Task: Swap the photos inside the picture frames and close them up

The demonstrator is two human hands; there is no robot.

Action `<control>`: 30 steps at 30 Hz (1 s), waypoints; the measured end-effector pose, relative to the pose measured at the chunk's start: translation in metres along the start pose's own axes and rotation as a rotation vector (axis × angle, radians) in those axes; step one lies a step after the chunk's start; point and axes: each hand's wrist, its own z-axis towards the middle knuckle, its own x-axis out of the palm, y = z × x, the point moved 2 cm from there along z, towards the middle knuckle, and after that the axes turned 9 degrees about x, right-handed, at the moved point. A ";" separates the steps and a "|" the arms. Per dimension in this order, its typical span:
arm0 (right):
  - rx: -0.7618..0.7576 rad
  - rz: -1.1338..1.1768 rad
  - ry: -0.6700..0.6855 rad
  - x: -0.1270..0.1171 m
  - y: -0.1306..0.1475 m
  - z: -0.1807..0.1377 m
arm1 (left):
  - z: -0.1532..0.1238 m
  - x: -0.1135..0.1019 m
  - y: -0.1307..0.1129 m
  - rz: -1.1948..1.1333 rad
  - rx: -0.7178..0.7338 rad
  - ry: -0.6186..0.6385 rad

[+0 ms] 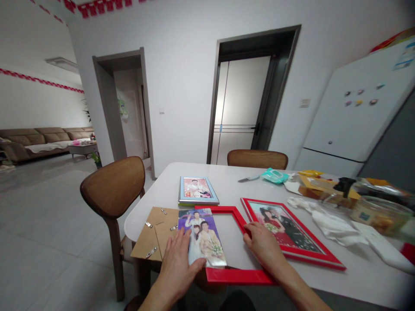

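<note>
My left hand (177,263) lies flat with fingers stretched out over the left edge of a printed group photo (210,244), its thumb on the picture's lower part. The photo covers the left side of an open red picture frame (240,277). My right hand (264,246) has its fingers curled over the right bar of this frame. Left of the photo, partly beneath my left hand, is a brown backing board (145,235) with metal clips. A second red frame holding a couple's picture (288,224) lies just right of my right hand.
A light-blue framed photo (198,188) lies farther back on the white table (223,172). Behind are a knife (249,179) and a teal wipes pack (274,176). Tissues (333,224) and a clear tub (378,216) crowd the right. Wooden chairs (113,185) stand at the left and far sides.
</note>
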 end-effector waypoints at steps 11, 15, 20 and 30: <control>0.003 0.016 -0.027 0.000 0.003 -0.001 | 0.005 -0.010 0.027 -0.049 -0.008 -0.073; -0.011 0.173 -0.030 -0.007 0.029 -0.008 | 0.009 -0.025 0.044 -0.002 -0.051 -0.087; 0.050 0.577 0.209 0.004 0.079 -0.008 | 0.008 -0.028 0.058 0.176 -0.127 0.021; 0.360 1.190 0.456 0.021 0.084 -0.003 | 0.005 -0.042 0.080 0.244 -0.209 -0.048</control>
